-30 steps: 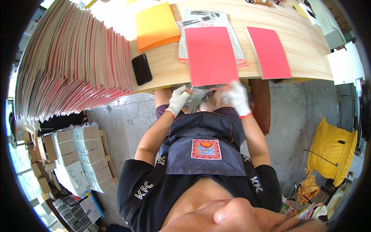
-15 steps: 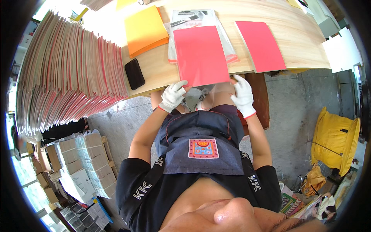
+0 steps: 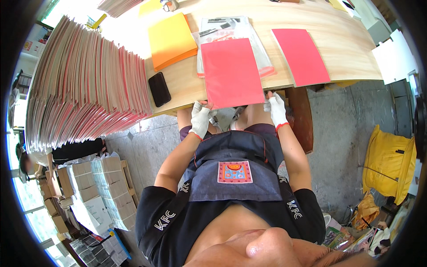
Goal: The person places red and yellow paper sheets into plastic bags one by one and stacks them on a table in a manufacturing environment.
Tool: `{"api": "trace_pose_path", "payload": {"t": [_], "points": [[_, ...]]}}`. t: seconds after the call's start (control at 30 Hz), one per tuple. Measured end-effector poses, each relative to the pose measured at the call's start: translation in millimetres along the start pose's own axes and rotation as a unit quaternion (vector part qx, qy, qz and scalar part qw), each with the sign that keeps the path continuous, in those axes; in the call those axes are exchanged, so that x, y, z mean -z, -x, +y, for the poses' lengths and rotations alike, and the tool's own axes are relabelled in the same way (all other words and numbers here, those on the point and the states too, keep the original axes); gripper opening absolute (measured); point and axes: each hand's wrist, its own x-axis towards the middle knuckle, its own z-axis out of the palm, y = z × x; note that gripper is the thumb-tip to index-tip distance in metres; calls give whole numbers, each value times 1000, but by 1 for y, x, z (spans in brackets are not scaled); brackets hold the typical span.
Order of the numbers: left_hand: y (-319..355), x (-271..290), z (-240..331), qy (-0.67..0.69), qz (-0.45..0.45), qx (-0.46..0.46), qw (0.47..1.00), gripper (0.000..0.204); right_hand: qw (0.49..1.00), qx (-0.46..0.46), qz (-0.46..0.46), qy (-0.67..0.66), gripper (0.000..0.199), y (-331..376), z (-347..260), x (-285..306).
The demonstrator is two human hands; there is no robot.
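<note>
A pink-red booklet (image 3: 233,73), apparently in a clear plastic sleeve, lies flat with its near end jutting over the table's front edge. My left hand (image 3: 202,119), in a white glove with bare fingertips, pinches its near left corner. At the near right corner my right hand (image 3: 276,109), gloved alike, has thumb and fingers closed on the edge. Beneath the booklet's far part is a stack of clear plastic sleeves (image 3: 260,51) with red-edged ends. A second pink-red stack (image 3: 302,58) lies to the right.
A tall leaning pile of sleeved booklets (image 3: 89,84) fills the table's left. Beside it lie a black phone (image 3: 159,89) and an orange-yellow paper stack (image 3: 171,40). Under the table at right is a brown stool (image 3: 300,118). Bundled paper stacks (image 3: 109,178) stand on the floor at left, a yellow bag (image 3: 387,162) at right.
The booklet has come slightly nearer to me. The clear flap that hung past its near edge no longer shows. My right hand's fingers have drawn in against the corner.
</note>
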Motion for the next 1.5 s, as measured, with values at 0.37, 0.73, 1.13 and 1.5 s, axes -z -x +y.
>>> {"api": "trace_pose_path", "payload": {"t": [0.37,0.73,1.13,1.5], "points": [[76,-73,195,-261,-207,-149,931,39,946,-34,-314,-66,29,40,-94,-36],[237,8,456,-349,136,-604,704,40,775,284,-563,43,33,165,-336,-313],[210,130,511,-539,421,-571,453,52,721,294,-610,147,36,197,-360,-401],[59,-29,254,-556,-109,-622,541,33,698,295,-229,612,33,-6,-238,-112]]}}
